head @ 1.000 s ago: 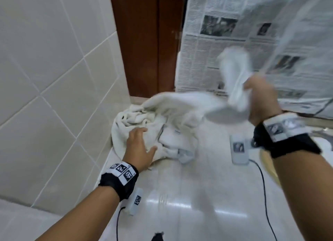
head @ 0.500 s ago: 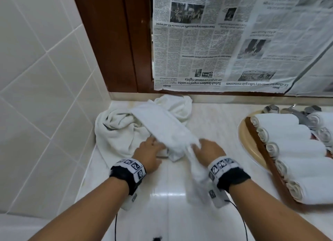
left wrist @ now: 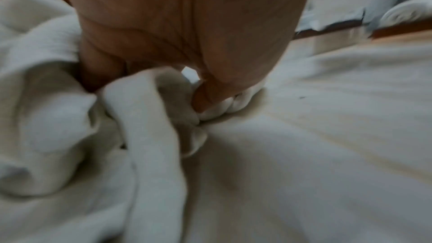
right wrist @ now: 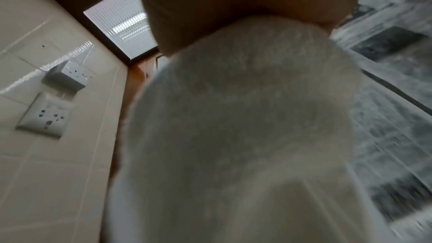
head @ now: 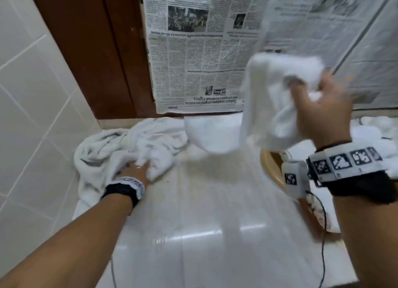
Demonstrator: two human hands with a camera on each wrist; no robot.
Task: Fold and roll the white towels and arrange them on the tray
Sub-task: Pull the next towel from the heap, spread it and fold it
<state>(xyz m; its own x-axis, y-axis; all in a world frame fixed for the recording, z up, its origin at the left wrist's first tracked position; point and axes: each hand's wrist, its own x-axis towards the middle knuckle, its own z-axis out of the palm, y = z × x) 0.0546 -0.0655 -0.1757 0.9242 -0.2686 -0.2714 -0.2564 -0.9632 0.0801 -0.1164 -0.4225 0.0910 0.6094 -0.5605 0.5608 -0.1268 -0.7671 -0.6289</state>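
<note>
Half a second earlier both hands were low on the counter, working one white towel at the edge of the heap. Now the right hand (head: 323,113) is raised in front of the newspaper (head: 200,57) on the wall, its fingers clenched on a bunched white towel (head: 277,107) that hangs in the air, a loose end trailing down toward the counter (head: 215,223). The left hand (head: 135,171) has stayed down at the towel pile (head: 120,150) in the corner by the tiled wall (head: 32,115). The left wrist view shows its thumb (left wrist: 210,97) and fingers (left wrist: 100,69) pinching a fold of that cloth (left wrist: 163,103).

The camera has also swung: the tray (head: 271,165) with its rolled towels (head: 370,128), plainly seen before, is now mostly covered by the right forearm and wrist band, with only a curved wooden rim and blurred white shapes showing. How many rolls lie there cannot be told.

Motion blur smears the lifted towel and the right fingers, so the grip looks like a fist around the cloth, though the exact finger placement is unclear. In the right wrist view the towel (right wrist: 245,117) fills most of the picture, with a wall socket (right wrist: 46,115) off to the left.
</note>
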